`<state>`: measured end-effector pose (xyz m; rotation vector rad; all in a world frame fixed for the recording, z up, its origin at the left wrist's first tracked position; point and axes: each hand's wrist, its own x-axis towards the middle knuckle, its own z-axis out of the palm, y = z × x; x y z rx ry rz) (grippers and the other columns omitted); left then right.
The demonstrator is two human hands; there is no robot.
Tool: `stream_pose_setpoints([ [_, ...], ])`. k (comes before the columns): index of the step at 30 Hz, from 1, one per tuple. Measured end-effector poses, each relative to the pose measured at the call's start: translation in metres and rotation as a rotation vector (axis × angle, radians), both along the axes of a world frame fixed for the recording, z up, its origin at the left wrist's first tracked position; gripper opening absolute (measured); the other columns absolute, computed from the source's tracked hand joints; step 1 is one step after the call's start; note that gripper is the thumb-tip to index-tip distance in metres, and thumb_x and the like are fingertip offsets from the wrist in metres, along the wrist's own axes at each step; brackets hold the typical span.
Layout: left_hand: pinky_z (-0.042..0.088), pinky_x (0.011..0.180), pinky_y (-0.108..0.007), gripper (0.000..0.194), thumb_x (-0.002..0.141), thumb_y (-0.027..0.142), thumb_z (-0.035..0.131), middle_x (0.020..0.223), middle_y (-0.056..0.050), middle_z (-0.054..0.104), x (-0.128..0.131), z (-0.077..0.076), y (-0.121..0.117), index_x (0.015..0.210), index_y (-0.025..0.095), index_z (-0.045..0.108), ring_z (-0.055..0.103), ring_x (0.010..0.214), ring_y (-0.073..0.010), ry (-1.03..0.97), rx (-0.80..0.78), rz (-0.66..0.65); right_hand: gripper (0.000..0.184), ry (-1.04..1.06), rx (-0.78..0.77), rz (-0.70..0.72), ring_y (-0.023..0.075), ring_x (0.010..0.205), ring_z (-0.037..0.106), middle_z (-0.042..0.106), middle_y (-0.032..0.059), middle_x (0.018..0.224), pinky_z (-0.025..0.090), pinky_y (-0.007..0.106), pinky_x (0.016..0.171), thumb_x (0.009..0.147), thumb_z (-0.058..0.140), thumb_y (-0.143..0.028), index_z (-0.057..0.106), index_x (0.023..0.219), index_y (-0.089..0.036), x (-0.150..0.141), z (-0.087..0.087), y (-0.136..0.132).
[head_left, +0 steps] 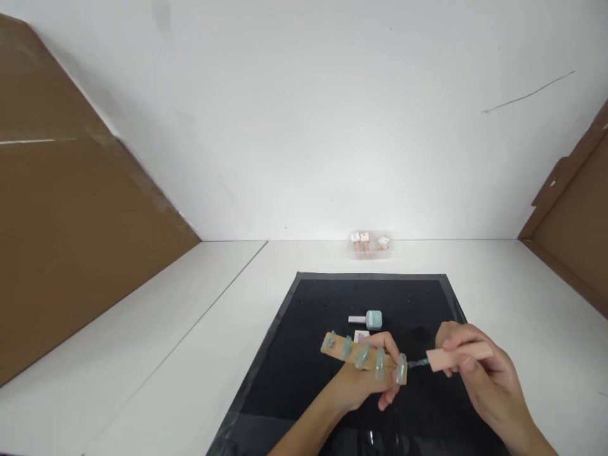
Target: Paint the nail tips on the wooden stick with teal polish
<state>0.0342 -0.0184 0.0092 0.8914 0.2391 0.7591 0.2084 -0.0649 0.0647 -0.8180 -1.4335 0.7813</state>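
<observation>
White table (498, 297) with black mat (304, 354) and clear tray (370, 252).

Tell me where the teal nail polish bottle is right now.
In the head view the teal nail polish bottle lies on its side on the black mat, near its middle, just beyond the strip of nail tips that the left hand holds.

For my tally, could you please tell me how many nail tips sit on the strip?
5, in a row along the strip held by the left hand: from its left end to its right end.
</observation>
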Motion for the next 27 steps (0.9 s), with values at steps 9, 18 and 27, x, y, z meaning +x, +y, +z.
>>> stream_pose_setpoints([
  [9,0.042,0.033,-0.012,0.035,0.060,0.027,0.082,0.053,0.002,0.061,0.000,0.008,-0.004,0.072,0.011,0.054,0.052,0.037,-0.0044,0.192,-0.029,-0.073,0.030,-0.101,-0.019,0.057,0.0137,0.051,0.048,0.051,-0.0004,0.055,0.040,0.024,0.045,0.090,0.053,-0.040,0.057,0.068,-0.020,-0.002,0.013,0.000],
  [18,0.041,0.033,-0.013,0.040,0.057,0.031,0.084,0.055,0.001,0.061,-0.002,0.004,-0.004,0.072,0.012,0.052,0.052,0.039,-0.0047,0.197,-0.033,-0.104,0.028,-0.146,0.098,-0.088,0.0138,0.053,0.049,0.054,0.0004,0.058,0.042,0.026,0.047,0.092,0.052,-0.034,0.057,0.068,-0.021,0.000,0.008,0.002],
  [27,0.042,0.034,-0.012,0.039,0.057,0.030,0.084,0.056,0.002,0.060,-0.002,0.002,-0.004,0.074,0.012,0.053,0.051,0.039,-0.0038,0.204,0.014,-0.109,0.023,-0.191,0.073,-0.003,0.0135,0.054,0.048,0.053,-0.0001,0.060,0.041,0.025,0.048,0.093,0.050,-0.030,0.056,0.072,-0.022,0.000,0.010,0.001],
])
